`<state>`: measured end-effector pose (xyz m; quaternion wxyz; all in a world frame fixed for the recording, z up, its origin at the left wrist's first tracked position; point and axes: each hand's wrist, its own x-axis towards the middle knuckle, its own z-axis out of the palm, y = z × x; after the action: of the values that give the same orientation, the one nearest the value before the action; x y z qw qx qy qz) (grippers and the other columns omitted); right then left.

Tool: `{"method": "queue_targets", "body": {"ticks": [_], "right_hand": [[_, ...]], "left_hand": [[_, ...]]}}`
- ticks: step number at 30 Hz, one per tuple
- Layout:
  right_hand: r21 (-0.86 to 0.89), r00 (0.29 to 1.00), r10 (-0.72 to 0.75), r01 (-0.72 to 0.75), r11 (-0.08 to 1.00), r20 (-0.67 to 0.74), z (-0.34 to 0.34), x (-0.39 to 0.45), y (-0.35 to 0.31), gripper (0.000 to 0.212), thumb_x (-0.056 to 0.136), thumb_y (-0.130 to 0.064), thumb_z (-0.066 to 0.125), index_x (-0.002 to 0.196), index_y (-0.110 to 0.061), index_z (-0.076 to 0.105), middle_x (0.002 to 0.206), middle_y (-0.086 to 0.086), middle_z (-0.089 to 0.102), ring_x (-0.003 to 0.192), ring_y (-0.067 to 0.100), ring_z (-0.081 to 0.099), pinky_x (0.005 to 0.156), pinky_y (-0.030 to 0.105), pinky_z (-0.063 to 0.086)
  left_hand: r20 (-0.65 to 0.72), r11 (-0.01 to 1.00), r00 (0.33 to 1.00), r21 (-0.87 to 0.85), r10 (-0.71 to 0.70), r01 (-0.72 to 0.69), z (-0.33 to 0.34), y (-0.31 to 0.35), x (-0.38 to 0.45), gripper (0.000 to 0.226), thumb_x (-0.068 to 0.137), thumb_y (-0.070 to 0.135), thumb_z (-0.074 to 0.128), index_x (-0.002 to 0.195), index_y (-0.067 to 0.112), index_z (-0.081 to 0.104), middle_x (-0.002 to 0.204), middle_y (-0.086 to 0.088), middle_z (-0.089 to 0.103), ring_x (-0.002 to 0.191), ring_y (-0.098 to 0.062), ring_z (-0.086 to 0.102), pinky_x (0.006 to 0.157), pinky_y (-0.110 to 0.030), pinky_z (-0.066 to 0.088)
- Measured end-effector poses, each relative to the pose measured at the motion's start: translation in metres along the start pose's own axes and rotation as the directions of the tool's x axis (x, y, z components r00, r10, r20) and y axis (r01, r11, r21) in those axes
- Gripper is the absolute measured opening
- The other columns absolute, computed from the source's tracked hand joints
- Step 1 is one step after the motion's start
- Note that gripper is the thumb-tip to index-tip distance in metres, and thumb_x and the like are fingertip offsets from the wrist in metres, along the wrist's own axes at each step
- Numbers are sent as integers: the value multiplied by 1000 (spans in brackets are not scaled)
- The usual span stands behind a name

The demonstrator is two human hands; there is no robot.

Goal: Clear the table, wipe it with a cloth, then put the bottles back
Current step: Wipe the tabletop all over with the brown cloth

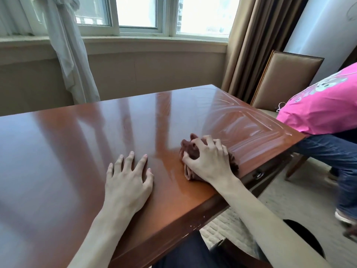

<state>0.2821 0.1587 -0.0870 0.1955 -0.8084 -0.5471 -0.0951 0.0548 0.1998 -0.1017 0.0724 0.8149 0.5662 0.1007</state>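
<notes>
The right hand [207,159] is gripping a bunched reddish-brown cloth [190,151] against the glossy wooden table [77,144], fingers curled over the top of the wad and thumb hooked round its left side. The cloth is sitting near the table's right edge, close to the near right corner; its long axis is running from the near edge away toward the far right, with a folded, layered end pointing back toward the person and a crumpled end pointing away. Pale wet streaks [249,120] are showing on the tabletop beyond and to the right of the cloth, curving toward the far right corner.

The left hand [128,176] is resting palm-down on the table just left of the cloth, fingers spread and nearly straight, holding nothing.

Beyond the right edge, a second person in a pink top [320,111] and jeans is standing beside an upholstered chair [286,76]. Behind the table, windows [139,14] with a sheer curtain [65,45] and brown drapes [249,41] are letting in daylight.
</notes>
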Motion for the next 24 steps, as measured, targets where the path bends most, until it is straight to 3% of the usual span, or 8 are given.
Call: {"method": "queue_targets", "body": {"ticks": [2,5,9,13,20,24], "right_hand": [[69,998,-60,59,996,10,-6,-17,6,44,80,-67,51,109,-39,69,118,-5,63,108,28,58,97,46,49],[122,999,-38,34,992,30,1,22,14,42,80,-65,56,114,-44,69,121,-5,63,111,29,59,97,43,50],[33,998,-38,36,999,59,31,92,9,41,83,-63,56,109,-35,71,113,2,64,108,36,59,93,45,47],[95,994,-96,92,991,43,54,147,14,34,84,-59,59,97,-31,71,100,-2,63,99,32,60,86,42,47],[84,999,-12,9,996,34,119,322,35,36,89,-52,59,114,-30,72,117,2,63,110,39,55,90,45,47],[73,998,56,-54,996,-18,162,426,57,28,92,-48,56,101,-24,68,113,4,61,106,42,56,86,45,45]], "left_hand": [[5,998,1000,56,18,-18,-4,5,10,59,101,54,25,157,40,23,166,-3,20,154,-27,10,124,-53,8],[-5,996,998,59,66,-66,-7,16,41,58,101,55,24,157,39,25,166,-6,18,154,-30,9,123,-56,7],[-1,993,993,10,119,-119,0,35,94,57,101,55,25,155,39,32,164,-8,25,154,-29,12,124,-54,8],[8,991,991,-39,132,-131,7,48,160,55,102,53,30,154,37,36,162,-9,29,153,-29,15,125,-51,10],[-15,994,995,-44,103,-103,28,52,290,56,100,55,29,154,39,34,163,-8,26,154,-30,12,125,-50,9],[-45,994,997,-86,63,-67,44,46,323,70,90,64,17,156,43,27,167,-3,18,155,-24,8,127,-42,3]]}}
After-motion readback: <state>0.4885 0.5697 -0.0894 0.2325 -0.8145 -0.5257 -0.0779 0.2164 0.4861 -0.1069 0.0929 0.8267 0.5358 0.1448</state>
